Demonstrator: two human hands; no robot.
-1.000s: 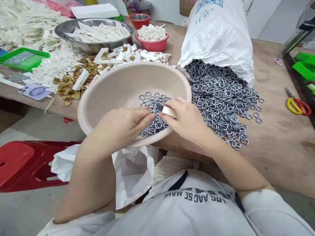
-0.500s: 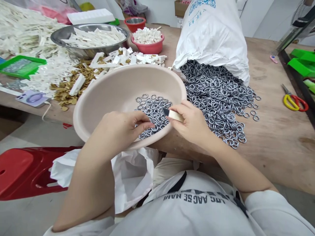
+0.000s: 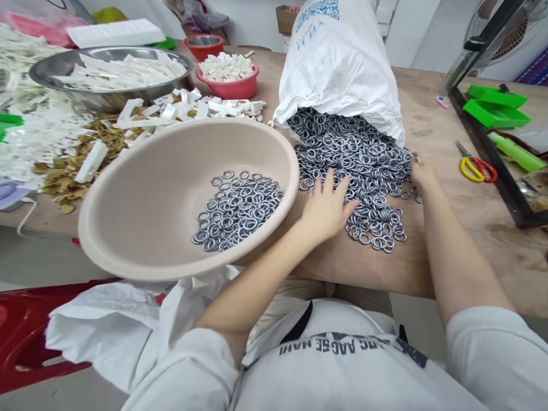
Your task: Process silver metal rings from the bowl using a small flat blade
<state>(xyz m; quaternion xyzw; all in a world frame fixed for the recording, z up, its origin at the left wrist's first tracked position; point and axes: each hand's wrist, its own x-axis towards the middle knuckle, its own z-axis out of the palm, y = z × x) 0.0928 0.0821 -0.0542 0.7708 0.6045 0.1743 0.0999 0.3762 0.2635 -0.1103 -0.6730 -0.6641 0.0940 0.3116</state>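
My left hand [image 3: 327, 204], fingers spread, reaches over the left edge of a heap of grey metal rings [image 3: 363, 162] on the table. At the heap's right edge my right hand [image 3: 422, 169] is closed, its fingers curled and partly turned away, so whatever they hold is hidden. The rings spill from the mouth of a white woven sack [image 3: 338, 74] lying on its side. Left of the heap, a large beige basin [image 3: 141, 188] holds a smaller batch of metal rings [image 3: 242, 211].
Scissors [image 3: 475, 165] lie to the right, before a dark metal frame [image 3: 505, 171] and green trays [image 3: 496, 111]. Behind the basin are a metal bowl of white strips [image 3: 124, 71], a red bowl of small white pieces [image 3: 229, 68] and loose brown and white parts. A red stool [image 3: 25, 331] stands low at left.
Both hands have left the basin for the ring heap, and the left has spread its fingers. The white block with a dark end, earlier in my right hand, no longer shows. The view has shifted right.
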